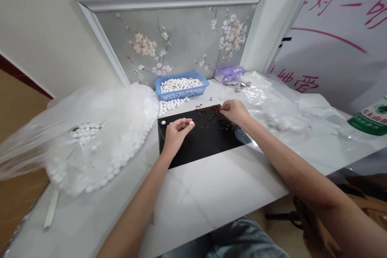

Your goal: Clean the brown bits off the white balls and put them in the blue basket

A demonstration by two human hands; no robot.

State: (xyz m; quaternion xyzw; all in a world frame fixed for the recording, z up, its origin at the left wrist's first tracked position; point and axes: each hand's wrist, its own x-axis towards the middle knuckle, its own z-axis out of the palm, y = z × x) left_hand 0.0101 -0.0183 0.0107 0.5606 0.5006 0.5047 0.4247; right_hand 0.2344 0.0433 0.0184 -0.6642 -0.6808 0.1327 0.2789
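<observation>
Between thumb and finger of my left hand [177, 135] is a small white ball [191, 123], held over the left part of a black mat [199, 141]. Another white ball [163, 122] lies at the mat's far left corner, and more sit partly behind my left hand. My right hand [235, 112] is pinched at the mat's far right part, among a scatter of small reddish-brown pieces [211, 112]. Whether its fingertips hold one of these pieces is too small to make out.
A blue basket [159, 88] full of white balls stands against the wall, with loose balls before it. To the left lies a large clear bag [105, 149] of white balls. Clear plastic bags [281, 109], a purple packet [229, 73] and a green-labelled bottle [370, 119] are at right.
</observation>
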